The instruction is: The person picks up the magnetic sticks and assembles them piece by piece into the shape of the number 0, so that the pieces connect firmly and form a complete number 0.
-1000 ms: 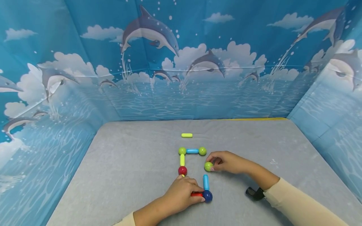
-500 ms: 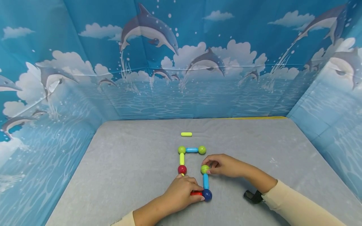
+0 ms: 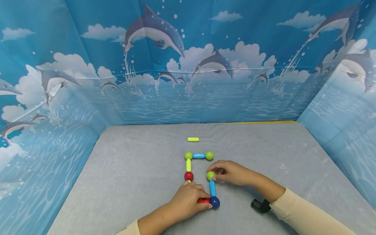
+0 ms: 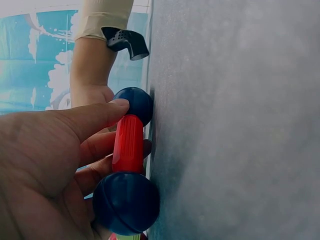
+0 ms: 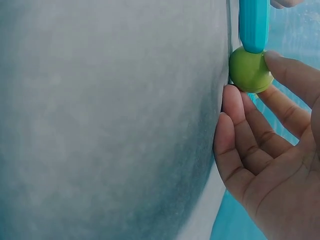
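My right hand point(image 3: 232, 173) pinches a green ball point(image 3: 210, 176) between thumb and fingers. That ball sits against the far end of a light blue stick point(image 3: 212, 188), whose near end meets a dark blue ball point(image 3: 214, 202). My left hand point(image 3: 189, 200) holds the red stick point(image 4: 128, 145), its thumb on the dark blue ball at one end. Another dark blue ball point(image 4: 126, 203), at the red stick's other end, is hidden under the left hand in the head view. Beyond the left fingers lies a red ball point(image 3: 189, 176), joined by a yellow-green stick point(image 3: 188, 165) to a green ball point(image 3: 188, 155).
A light blue stick point(image 3: 198, 156) links the far-left green ball to another green ball point(image 3: 209, 155). A loose yellow-green stick point(image 3: 193, 139) lies farther back on the grey table cloth point(image 3: 141, 163). A dolphin-print curtain point(image 3: 182, 98) surrounds the table. A black mount point(image 3: 260, 206) hangs at the right wrist.
My right hand has brought the green ball nearer and to the left, onto the end of the light blue stick, which now leans slightly left. The left hand keeps its place.
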The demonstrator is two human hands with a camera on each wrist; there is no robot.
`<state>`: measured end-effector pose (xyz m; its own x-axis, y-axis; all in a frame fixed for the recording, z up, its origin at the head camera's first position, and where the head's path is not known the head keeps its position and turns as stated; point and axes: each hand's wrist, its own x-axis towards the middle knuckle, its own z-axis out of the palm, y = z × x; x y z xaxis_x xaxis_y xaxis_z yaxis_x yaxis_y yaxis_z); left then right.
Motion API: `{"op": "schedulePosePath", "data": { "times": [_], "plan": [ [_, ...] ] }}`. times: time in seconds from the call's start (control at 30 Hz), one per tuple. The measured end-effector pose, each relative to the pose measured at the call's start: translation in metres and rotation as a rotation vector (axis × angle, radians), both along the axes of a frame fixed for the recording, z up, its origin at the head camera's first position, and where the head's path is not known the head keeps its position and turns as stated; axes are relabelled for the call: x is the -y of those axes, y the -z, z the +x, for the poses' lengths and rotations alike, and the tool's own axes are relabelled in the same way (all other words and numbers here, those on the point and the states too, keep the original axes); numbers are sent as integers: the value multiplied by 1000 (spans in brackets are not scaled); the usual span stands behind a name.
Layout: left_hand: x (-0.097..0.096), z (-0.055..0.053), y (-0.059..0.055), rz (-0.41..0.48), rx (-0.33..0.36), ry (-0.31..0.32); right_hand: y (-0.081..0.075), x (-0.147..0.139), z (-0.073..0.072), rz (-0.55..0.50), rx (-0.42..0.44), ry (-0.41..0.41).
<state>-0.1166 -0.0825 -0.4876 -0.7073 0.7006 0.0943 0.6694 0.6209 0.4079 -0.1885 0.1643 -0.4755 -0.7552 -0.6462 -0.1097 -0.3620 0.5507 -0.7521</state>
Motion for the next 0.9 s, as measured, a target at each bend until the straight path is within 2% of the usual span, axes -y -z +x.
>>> {"op": "schedulePosePath", "data": {
  "times": [0.6, 0.9],
  "plan": [
    [1, -2, 0, -6, 12, -1, 2, -1, 0, -3, 3, 12],
    [2, -1, 0, -12, -6, 4, -3, 0, 0, -10, -14, 40]
  ]
}}
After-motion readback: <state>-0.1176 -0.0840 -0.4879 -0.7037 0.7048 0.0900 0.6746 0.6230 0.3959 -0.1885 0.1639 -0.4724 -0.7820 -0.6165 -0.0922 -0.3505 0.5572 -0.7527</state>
